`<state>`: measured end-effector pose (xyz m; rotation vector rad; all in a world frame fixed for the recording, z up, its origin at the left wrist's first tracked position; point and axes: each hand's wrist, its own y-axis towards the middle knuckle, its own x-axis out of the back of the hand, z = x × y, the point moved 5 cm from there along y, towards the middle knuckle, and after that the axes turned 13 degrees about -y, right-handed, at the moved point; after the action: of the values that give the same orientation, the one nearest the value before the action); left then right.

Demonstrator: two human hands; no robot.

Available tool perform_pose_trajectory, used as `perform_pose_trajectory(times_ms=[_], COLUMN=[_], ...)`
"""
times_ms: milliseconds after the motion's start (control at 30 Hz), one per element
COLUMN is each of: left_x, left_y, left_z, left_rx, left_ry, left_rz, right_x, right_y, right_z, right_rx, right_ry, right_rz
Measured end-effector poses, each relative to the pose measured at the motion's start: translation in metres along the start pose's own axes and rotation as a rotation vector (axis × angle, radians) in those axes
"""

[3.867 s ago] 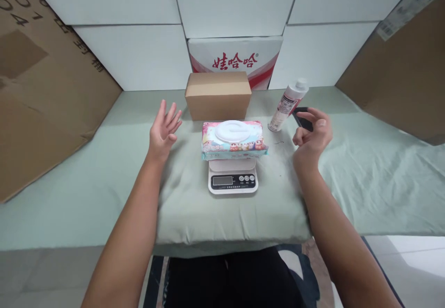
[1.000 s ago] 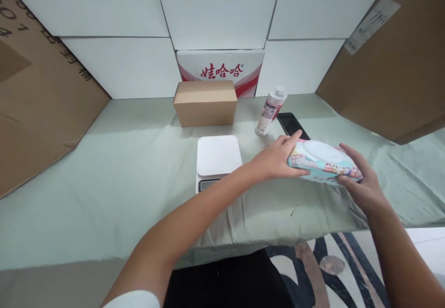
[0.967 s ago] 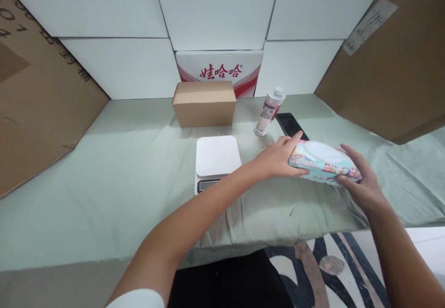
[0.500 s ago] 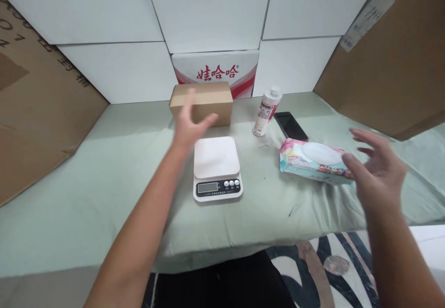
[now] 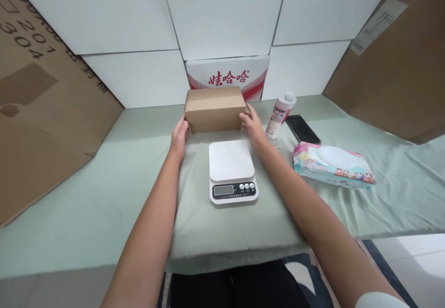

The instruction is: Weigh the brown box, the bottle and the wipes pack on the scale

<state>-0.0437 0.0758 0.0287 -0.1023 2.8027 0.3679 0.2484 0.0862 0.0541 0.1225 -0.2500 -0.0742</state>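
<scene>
Bracketing the brown box (image 5: 214, 109) on the green-covered tabletop (image 5: 104, 178), just behind the scale (image 5: 232, 171): left hand (image 5: 180, 134) and right hand (image 5: 252, 121) press its two ends, fingers extended against the cardboard, not yet lifted. Judged step: the pickup. Next calls for even squeeze, straight lift clear of the bottle (image 5: 280, 114) right of the box.

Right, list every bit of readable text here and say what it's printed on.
"娃哈哈": red, on the white carton behind the brown box.
"304", "201": large cardboard sheet at left; other marks cut off.
Bottle, wipes pack, scale, right-hand sticker: too small or blurred.
</scene>
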Motion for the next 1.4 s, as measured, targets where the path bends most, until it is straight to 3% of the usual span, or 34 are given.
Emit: perform_pose_trajectory(times_ms=[200, 333, 467, 533, 633, 733, 967, 1133, 1200, 1300, 1400], left_x=[-0.008, -0.017, -0.027, -0.025, -0.015, -0.005, -0.004, -0.005, -0.001, 0.011, 0.020], left_y=[-0.003, -0.016, -0.070, -0.108, -0.157, -0.184, -0.194, -0.194, -0.190, -0.185, -0.182], left_z=[0.000, -0.030, -0.075, -0.084, -0.077, -0.059, -0.049, -0.054, -0.064, -0.081, -0.087], left_rx=[0.019, -0.047, -0.184, -0.200, -0.155, -0.100, -0.045, -0.106, -0.200, -0.317, -0.311], left_ry=[-0.023, -0.004, 0.039, 0.067, 0.053, 0.021, 0.060, 0.061, 0.053, 0.022, -0.034], left_rz=[0.004, -0.008, 0.075, 0.117, 0.143, 0.148, 0.112, 0.121, 0.051, -0.146, -0.274], right_x=[-0.005, 0.008, 0.046, 0.064, 0.081, 0.083, 0.075, 0.077, 0.084, 0.097, 0.100], right_y=[0.004, -0.018, -0.078, -0.115, -0.160, -0.183, -0.186, -0.185, -0.185, -0.184, -0.184], right_z=[-0.005, 0.023, 0.046, 0.048, 0.035, 0.014, -0.001, 0.000, 0.001, 0.002, 0.002], right_rx=[0.099, 0.279, 0.405, 0.451, 0.496, 0.495, 0.489, 0.462, 0.467, 0.464, 0.456], right_ry=[-0.006, -0.116, -0.271, -0.326, -0.380, -0.418, -0.420, -0.380, -0.332, -0.288, -0.256], right_rz=[0.115, 0.087, 0.056, 0.055, 0.033, 0.007, 0.015, -0.030, -0.134, -0.297, -0.330])
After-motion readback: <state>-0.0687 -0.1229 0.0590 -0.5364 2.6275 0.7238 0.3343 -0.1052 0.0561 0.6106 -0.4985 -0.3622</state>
